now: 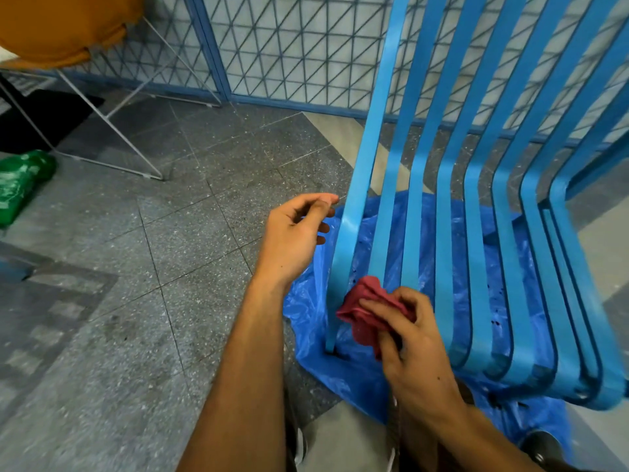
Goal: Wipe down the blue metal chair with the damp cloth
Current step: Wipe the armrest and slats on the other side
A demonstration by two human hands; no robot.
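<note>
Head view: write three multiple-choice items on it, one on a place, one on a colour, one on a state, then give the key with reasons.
1. Where is the cloth?
A. On the floor by the green bag
B. Against the chair's front slats
C. Draped over the chair's back

2. What colour is the cloth?
A. Red
B. White
C. Yellow

3. What is the left hand doing?
A. Gripping the cloth
B. Clamped round a slat
C. Holding nothing, beside the outermost slat

Key:
1 B, the right hand presses the bunched cloth to the slats near the chair's front edge.
2 A, the cloth is red against the blue sheet under the chair.
3 C, its fingers are loosely curled with nothing in them and close on no slat.
</note>
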